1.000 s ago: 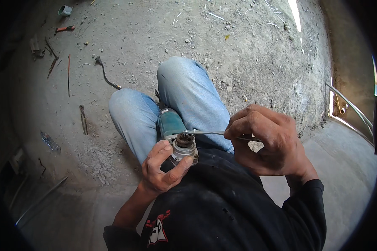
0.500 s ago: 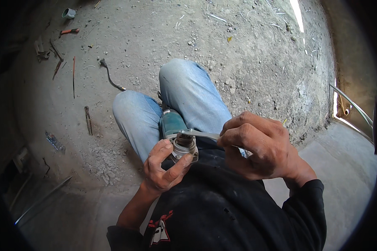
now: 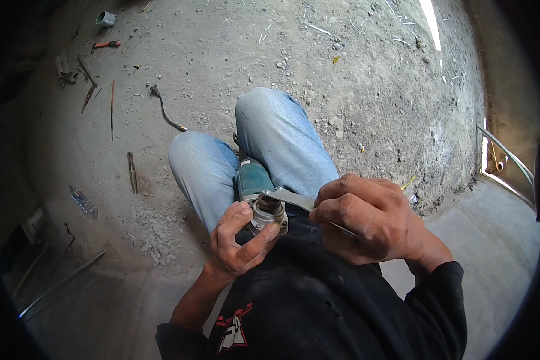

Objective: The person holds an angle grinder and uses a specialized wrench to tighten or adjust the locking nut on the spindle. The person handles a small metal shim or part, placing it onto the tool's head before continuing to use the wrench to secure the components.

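Observation:
A teal angle grinder (image 3: 255, 180) is held between my thighs, its round metal head towards me and its spindle facing up. Around the head curl the thumb and fingers of my left hand (image 3: 234, 240), steadying it from the near left side. My right hand (image 3: 375, 219) is closed on a flat metal spanner (image 3: 293, 197), whose forked end sits at the dark spindle part (image 3: 269, 206) on the head. The far end of the spanner is mostly hidden in my fingers. Blue jeans (image 3: 282, 129) cover my bent knees on both sides of the tool.
On the dusty floor to the left lie pliers (image 3: 132, 173), a power cord with a plug (image 3: 165, 111), a thin rod (image 3: 113, 111), an orange-handled tool (image 3: 107, 44) and a crumpled clear plastic piece (image 3: 83, 201). A pipe piece (image 3: 105, 19) lies far left. Pale conduits (image 3: 507, 153) stand by the right wall.
My right hand has come slightly nearer to my body, and the spanner slants a little more. The whole view has shifted slightly. My left hand keeps its grip on the grinder head.

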The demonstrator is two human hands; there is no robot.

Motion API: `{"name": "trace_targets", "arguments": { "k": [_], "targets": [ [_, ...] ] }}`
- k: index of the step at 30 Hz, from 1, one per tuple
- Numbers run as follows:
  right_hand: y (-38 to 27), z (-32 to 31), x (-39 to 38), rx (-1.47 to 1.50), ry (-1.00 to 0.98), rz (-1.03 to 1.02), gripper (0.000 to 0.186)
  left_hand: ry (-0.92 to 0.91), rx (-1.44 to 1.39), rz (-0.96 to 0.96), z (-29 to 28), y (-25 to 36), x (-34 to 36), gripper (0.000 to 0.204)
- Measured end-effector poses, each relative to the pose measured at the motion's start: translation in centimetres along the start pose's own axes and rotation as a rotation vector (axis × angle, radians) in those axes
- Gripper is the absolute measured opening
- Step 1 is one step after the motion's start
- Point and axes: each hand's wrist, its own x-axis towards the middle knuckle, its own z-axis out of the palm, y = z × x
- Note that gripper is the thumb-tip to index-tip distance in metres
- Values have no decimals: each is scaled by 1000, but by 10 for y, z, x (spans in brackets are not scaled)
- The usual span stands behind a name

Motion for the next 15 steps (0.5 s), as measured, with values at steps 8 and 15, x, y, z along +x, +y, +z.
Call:
{"name": "trace_targets", "arguments": {
  "k": [8,15],
  "targets": [
    [1,2,6,88,-34,-87,32,6,-4,10,1,-2,1,63],
    [7,-2,5,152,-13,-79,31,29,17,5,0,-3,1,58]
  ]
}}
